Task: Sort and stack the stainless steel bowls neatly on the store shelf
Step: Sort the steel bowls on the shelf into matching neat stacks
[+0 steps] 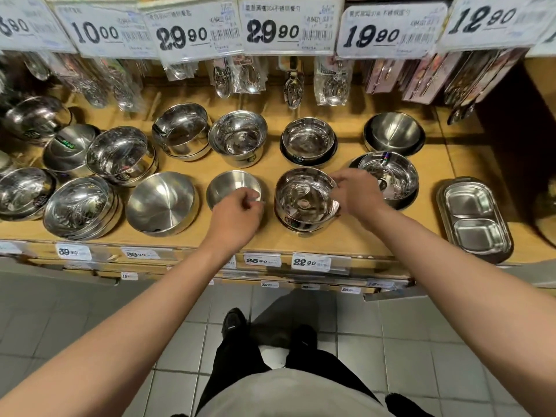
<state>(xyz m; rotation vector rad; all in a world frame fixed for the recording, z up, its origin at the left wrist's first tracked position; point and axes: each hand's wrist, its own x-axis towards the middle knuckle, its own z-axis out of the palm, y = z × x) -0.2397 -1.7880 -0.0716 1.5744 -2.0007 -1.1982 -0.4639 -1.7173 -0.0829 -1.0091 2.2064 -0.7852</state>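
The person stood before the pale wooden store shelf, both bare arms stretched out over the front row of shiny round stainless steel bowls. The left hand sat at the near rim of a small brushed-steel bowl, fingers curled in as if pinching that rim, though the fingertips were bunched and a little blurred, so I could not tell how firm the hold was. The right hand curled its fingers over the far right rim of a mirror-bright steel bowl, which sat nested on another bowl beneath it, just beside the small one. To my eye the step was settling that top bowl square in its stack — best done by keeping the rim level and letting it drop straight, so it would not jam tilted or scrape. If the small bowl was to join a stack, it looked better matched by size first. Much was hard to read: how many bowls each stack held, the stickers on their sides, and the hanging packets of spoons behind the white price cards. A two-compartment steel tray lay well apart on the right, and the leftmost bowls ran off the edge of view.
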